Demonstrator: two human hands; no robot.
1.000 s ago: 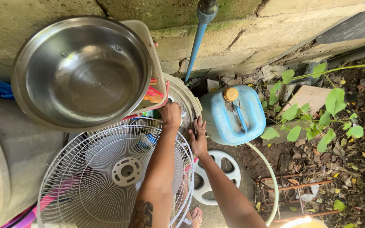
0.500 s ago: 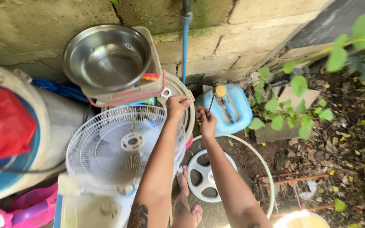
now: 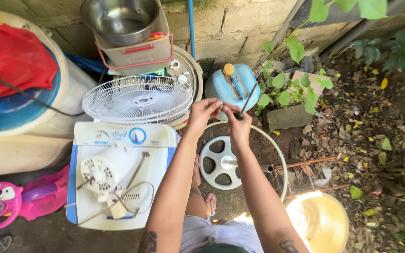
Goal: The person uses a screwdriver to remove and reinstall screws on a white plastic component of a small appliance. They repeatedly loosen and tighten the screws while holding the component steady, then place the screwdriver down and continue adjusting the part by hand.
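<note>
While both hands meet in front of the chest, the left hand (image 3: 203,110) pinches a small piece, too small to tell what it is, between thumb and fingertips, and the right hand (image 3: 236,122) has its grip closed narrowly round the handle of a thin dark tool (image 3: 249,97) whose shaft slants up toward the blue jug (image 3: 234,86) with its yellow cap; the two hands touch at the fingertips; just beside the left hand lies a white fan guard (image 3: 137,100), resting on the edge of a white box (image 3: 120,173) with blue side bands and a round blue-ringed label near its top edge; a white fan motor (image 3: 100,174) with loose wires lies on the box; below the hands a white fan base (image 3: 219,162) rests on the dirt; behind the guard a steel bowl (image 3: 120,18) sits in a grey crate with red handles; a pink toy (image 3: 17,201) lies at the lower left.
</note>
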